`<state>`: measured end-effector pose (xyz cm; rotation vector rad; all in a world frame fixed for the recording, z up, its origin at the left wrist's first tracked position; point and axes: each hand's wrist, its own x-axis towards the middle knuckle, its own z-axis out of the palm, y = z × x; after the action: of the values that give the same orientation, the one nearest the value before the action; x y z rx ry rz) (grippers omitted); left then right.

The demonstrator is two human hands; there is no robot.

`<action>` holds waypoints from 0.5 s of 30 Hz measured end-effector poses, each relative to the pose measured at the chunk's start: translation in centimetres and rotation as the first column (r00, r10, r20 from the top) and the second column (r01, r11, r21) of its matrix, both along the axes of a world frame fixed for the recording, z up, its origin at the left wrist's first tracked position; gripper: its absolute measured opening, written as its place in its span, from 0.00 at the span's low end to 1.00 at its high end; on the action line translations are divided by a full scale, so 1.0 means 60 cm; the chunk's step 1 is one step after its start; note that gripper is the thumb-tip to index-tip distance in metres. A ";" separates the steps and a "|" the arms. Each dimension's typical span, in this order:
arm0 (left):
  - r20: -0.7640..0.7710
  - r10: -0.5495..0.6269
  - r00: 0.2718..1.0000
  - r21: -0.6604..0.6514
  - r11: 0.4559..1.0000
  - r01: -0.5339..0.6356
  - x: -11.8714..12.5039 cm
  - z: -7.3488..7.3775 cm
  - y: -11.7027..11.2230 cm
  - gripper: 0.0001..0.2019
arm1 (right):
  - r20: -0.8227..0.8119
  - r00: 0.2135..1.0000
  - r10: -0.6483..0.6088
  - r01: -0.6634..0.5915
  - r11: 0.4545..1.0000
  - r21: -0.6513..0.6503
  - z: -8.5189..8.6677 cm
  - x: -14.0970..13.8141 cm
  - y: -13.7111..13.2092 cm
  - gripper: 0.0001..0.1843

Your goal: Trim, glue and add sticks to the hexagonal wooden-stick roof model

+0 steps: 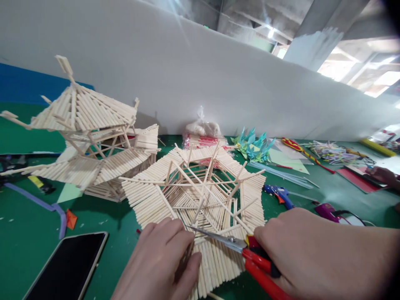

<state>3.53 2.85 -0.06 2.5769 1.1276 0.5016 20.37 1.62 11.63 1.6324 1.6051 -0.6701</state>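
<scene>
A pavilion model built of thin wooden sticks stands in front of me, with an open frame of sticks crossing above its star-shaped roof edge. My left hand has its fingers curled on the near left side of this model, gripping it; the part under the fingertips is hidden. In my right hand are scissors with red and black handles. Their blades point left, just beside my left fingertips and among the sticks, and look nearly closed. Whether a stick lies between the blades I cannot tell.
A second stick pavilion stands at the left, behind a phone. Blue glue gun, teal folded-paper piece and bagged sticks lie beyond. Another person's hand is at far right. A white partition rises behind the green table.
</scene>
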 end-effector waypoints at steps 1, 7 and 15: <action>0.002 0.002 1.000 0.006 1.000 -0.002 0.000 -0.001 0.001 0.08 | 0.000 1.000 -0.011 0.011 1.000 0.008 -0.003 0.002 -0.002 0.12; 0.031 -0.054 0.998 0.057 0.997 0.052 -0.002 -0.011 0.009 0.07 | -0.065 0.996 -0.066 0.071 0.994 0.082 -0.023 0.017 -0.013 0.11; 0.019 -0.057 0.998 0.045 0.997 0.056 -0.004 -0.009 0.007 0.07 | -0.073 0.991 -0.112 0.119 0.987 0.105 -0.027 0.034 -0.021 0.15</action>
<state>3.28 3.29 -0.60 2.6276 1.0454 0.5438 22.41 0.34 10.03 1.8109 1.6292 -0.7141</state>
